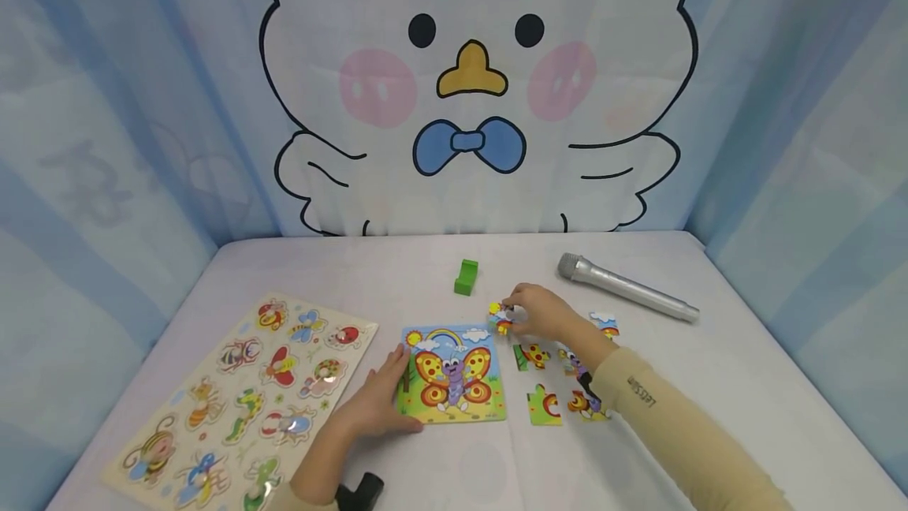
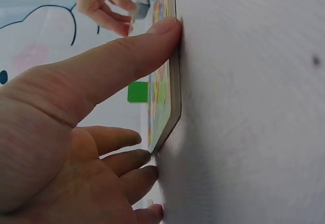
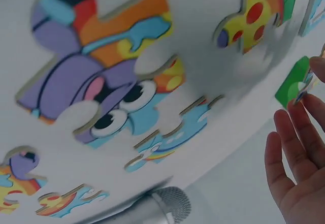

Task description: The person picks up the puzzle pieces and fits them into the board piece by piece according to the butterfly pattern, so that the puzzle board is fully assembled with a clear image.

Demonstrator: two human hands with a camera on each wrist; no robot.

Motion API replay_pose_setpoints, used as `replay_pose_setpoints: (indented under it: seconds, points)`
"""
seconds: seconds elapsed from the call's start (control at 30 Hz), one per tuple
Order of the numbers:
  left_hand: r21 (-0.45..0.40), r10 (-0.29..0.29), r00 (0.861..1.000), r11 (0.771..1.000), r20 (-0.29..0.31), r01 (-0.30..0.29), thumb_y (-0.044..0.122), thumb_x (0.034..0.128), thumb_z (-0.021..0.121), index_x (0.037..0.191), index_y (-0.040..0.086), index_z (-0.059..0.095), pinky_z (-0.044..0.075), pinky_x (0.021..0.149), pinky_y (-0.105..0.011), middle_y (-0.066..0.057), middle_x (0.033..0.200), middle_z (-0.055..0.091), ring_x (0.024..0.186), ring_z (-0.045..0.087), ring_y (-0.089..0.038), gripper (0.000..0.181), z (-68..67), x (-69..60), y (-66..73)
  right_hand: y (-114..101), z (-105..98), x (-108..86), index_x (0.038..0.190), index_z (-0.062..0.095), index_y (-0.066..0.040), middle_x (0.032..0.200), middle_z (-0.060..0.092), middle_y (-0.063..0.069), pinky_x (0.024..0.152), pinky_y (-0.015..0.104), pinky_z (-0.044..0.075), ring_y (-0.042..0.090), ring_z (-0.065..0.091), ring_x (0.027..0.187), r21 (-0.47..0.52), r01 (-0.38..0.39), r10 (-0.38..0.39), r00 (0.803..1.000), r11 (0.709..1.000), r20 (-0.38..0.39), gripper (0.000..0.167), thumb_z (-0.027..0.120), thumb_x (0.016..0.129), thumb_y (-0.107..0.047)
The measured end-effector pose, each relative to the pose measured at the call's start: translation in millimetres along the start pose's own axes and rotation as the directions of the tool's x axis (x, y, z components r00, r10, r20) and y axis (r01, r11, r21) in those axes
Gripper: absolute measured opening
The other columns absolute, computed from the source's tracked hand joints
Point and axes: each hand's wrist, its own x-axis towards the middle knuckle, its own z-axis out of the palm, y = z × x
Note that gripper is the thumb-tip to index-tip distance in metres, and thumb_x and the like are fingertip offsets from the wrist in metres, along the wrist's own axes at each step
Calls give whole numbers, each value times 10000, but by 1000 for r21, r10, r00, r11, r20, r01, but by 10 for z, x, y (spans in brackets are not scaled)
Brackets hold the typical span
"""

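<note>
A square butterfly picture board [image 1: 457, 375] lies on the table. Along its left side rests my left hand [image 1: 374, 400]; the left wrist view shows the thumb [image 2: 152, 36] against the board's edge, with the other fingers extended near its corner. Beyond the board's upper right corner, my right hand [image 1: 545, 312] pinches a small colourful jigsaw piece [image 1: 499, 317] between thumb and fingertips. Several loose jigsaw pieces lie right of the board, among them a wing piece [image 1: 532, 356], a green-edged piece [image 1: 544, 405] and a purple face piece [image 3: 101, 97].
A green block [image 1: 466, 277] stands behind the board. A silver microphone [image 1: 627, 288] lies at the back right. To the left is a large insect puzzle board [image 1: 248, 400]. A black object [image 1: 360, 492] sits by the left wrist.
</note>
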Motion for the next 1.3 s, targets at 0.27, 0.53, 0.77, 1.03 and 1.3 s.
replay_pose_setpoints:
  seconds: [0.27, 0.53, 0.77, 1.03, 1.3]
  points:
    - [1, -1, 1000, 1000, -1, 1, 236, 603, 839, 1422, -39, 222, 64, 1091, -542, -209, 1493, 132, 1362, 116, -367, 1062, 3, 6, -15, -412, 127, 70, 1109, 655, -53, 1047, 578, 39, 876, 337, 469, 181, 546, 971, 62, 65, -70, 994, 996, 80, 412, 751, 742, -213]
    - [16, 4, 1000, 1000, 5, -4, 256, 606, 837, 1418, -41, 233, 75, 1084, -557, -217, 1489, 141, 1360, 122, -371, 1055, -3, 10, -28, -760, 259, 206, 1093, 667, -68, 1023, 571, 33, 878, 301, 466, 155, 538, 943, -6, 105, -103, 983, 994, 150, 438, 769, 727, -285]
    - [10, 13, 1000, 1000, 10, -14, 252, 614, 834, 1416, -46, 235, 72, 1085, -556, -213, 1490, 141, 1362, 117, -366, 1045, -8, 12, -30, -943, 340, 324, 1088, 673, -67, 1011, 587, 28, 875, 260, 468, 138, 548, 918, -50, 133, -125, 981, 990, 149, 432, 764, 731, -291]
    - [-2, 18, 1000, 1000, 6, -18, 261, 608, 835, 1415, -52, 229, 72, 1084, -557, -214, 1488, 145, 1361, 123, -367, 1056, -14, 5, -31, -1039, 392, 399, 1104, 666, -76, 994, 593, 18, 858, 231, 472, 123, 556, 892, -55, 135, -128, 985, 989, 116, 430, 759, 738, -280]
    - [7, 28, 1000, 1000, 9, -28, 262, 626, 826, 1417, -49, 226, 71, 1085, -556, -210, 1491, 138, 1361, 118, -369, 1041, -16, 4, -44, -1084, 415, 456, 1136, 650, -81, 977, 576, 12, 844, 228, 481, 121, 561, 885, -54, 101, -94, 989, 993, 118, 416, 729, 775, -273]
